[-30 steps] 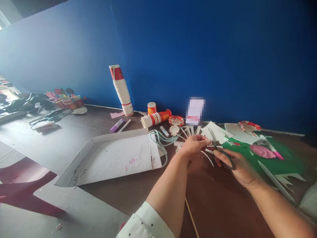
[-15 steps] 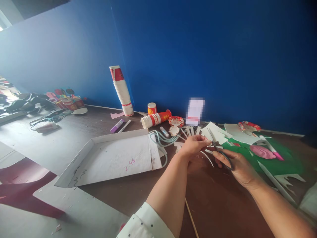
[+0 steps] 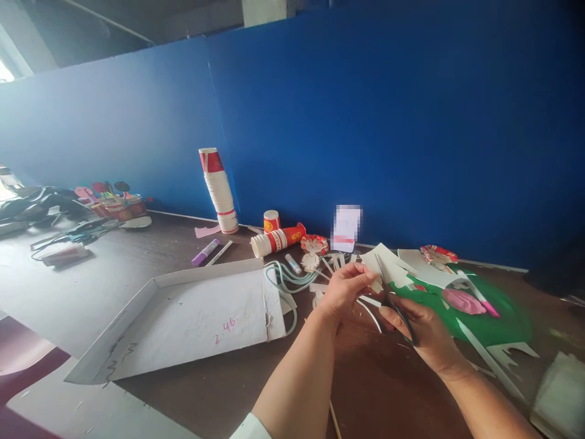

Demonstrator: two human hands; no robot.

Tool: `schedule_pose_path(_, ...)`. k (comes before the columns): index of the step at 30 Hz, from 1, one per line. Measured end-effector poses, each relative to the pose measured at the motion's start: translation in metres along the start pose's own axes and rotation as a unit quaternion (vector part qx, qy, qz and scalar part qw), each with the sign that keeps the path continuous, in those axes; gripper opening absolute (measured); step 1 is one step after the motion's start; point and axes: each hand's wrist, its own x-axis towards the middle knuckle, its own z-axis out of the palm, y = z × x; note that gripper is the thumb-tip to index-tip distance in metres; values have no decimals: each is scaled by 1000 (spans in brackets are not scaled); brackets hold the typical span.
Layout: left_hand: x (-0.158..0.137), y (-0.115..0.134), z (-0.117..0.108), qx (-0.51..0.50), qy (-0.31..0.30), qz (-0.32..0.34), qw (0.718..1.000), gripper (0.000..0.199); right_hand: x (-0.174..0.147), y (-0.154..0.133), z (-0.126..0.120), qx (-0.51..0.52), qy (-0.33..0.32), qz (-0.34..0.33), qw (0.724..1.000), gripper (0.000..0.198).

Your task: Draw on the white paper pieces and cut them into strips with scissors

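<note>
My left hand (image 3: 346, 289) pinches a small piece of white paper (image 3: 377, 284) between thumb and fingertips. My right hand (image 3: 432, 335) grips a pair of dark-handled scissors (image 3: 403, 318), whose blades point up and away beside the paper. Below the hands lie thin white paper strips (image 3: 371, 316). Just beyond them, larger white paper cuttings (image 3: 388, 266) are spread on the table. A small cut-out paper figure with a red-and-white ring-shaped head (image 3: 311, 261) lies left of the strips.
A shallow white cardboard tray (image 3: 192, 317) is at left, with coiled pale cable (image 3: 282, 280) beside it. Stacked paper cups (image 3: 218, 190) stand against the blue partition (image 3: 365, 122); more cups (image 3: 280, 239) lie sideways. Green sheet (image 3: 507, 311), pink marker (image 3: 484, 300) at right.
The camera has tilted upward, so the table and things sit lower and further left in view. Both hands keep their grips on the paper and scissors, close together.
</note>
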Motion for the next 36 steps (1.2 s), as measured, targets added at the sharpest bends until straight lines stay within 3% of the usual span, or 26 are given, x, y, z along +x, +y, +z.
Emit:
schedule_pose_path(13, 7, -12, -8, 53, 33, -12, 998, 55, 5, 11, 1, 23, -67, -17, 997, 47)
schedule_pose_path(21, 8, -9, -8, 95, 47, -11, 994, 59, 2, -3, 1, 33, -44, 38, 998, 45)
schedule_pose_path(32, 8, -8, -14, 154, 56, -2, 987, 50, 1, -7, 4, 12, -15, 46, 999, 47)
schedule_pose_path(36, 7, -6, -13, 158, 55, -3, 986, 49, -1, -10, 6, 7, 23, 36, 999, 44)
